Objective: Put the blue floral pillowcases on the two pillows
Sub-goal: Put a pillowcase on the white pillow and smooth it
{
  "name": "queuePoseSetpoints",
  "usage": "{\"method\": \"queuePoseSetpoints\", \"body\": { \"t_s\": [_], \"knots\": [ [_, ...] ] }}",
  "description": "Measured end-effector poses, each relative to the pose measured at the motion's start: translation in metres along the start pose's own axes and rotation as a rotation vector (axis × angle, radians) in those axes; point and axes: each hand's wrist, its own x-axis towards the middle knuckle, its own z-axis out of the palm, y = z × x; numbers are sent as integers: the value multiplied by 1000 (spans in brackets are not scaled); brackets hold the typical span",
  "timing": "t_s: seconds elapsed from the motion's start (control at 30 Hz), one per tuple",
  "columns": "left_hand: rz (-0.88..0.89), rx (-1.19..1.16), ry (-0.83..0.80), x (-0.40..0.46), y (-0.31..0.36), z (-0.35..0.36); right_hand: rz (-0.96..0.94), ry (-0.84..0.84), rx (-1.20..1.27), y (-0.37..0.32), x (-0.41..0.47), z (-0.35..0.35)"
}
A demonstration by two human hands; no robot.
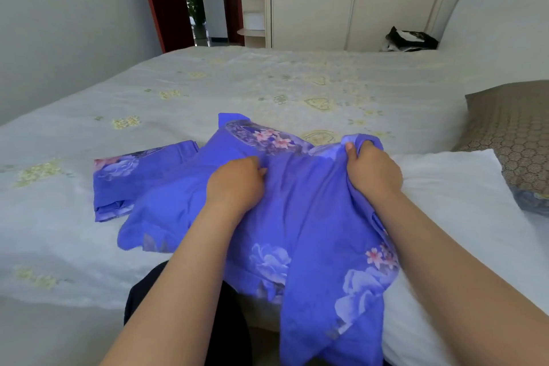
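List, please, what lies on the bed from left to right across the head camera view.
Folded pillowcase → left hand → right hand, both gripping the loose pillowcase → white pillow → brown patterned pillow.

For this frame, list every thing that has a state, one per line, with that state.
Held pillowcase: unfolded, bunched, gripped by both hands, on no pillow.
Second pillowcase: folded, flat on the bed.
White pillow: bare, partly under the held pillowcase.
Brown pillow: lying by the white pillow, without a blue case.
Left hand: gripping cloth.
Right hand: gripping the cloth's edge.
Door: open.
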Motion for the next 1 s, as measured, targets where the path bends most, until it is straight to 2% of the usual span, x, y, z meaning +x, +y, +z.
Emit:
{"method": "queuePoseSetpoints", "body": {
  "t_s": [0.1, 0.17, 0.27, 0.37, 0.43, 0.5, 0.53, 0.57, 0.63, 0.7, 0.73, 0.77, 0.8, 0.87, 0.9, 0.93, 1.0],
  "knots": [
    [214, -79, 58, -18, 39, -12, -4, 4, -21, -2, -5, 5],
    [296, -133, 6, -27, 59, -12, 3, 20, -24, -2, -10, 4],
    [362, -348, -130, -32, 68, -16, -24, 57, 16, -8, -16, -5],
    [337, -664, -225, -36, 61, -33, -118, 102, 104, -20, -13, -24],
    [240, -745, -121, -35, 50, -45, -165, 62, 188, -23, 2, -39],
    [164, -633, 78, -27, 35, -49, -175, -50, 238, -21, 21, -47],
    [125, -534, 126, -22, 27, -47, -164, -117, 248, -18, 30, -47],
    [84, -412, 111, -17, 20, -42, -134, -184, 272, -14, 36, -46],
    [14, -161, -42, -11, 7, -26, -38, -310, 401, -5, 41, -42],
    [-5, -47, -157, -9, -5, -9, 61, -357, 618, 0, 40, -39],
    [5, -41, -158, -8, -8, -5, 103, -335, 726, -1, 39, -39],
    [36, -61, -92, -7, -10, -4, 142, -305, 809, -3, 41, -39],
    [75, -96, 43, -6, -10, -3, 181, -281, 870, -3, 44, -40],
    [149, -270, 358, 1, -10, -2, 211, -251, 894, 7, 54, -42],
    [174, -394, 457, 6, -12, 0, 223, -202, 852, 22, 59, -45],
    [176, -495, 481, 12, -14, 3, 232, -113, 738, 42, 65, -48],
    [132, -565, 352, 23, -19, 14, 306, 2, 359, 90, 70, -50]
  ]
}}
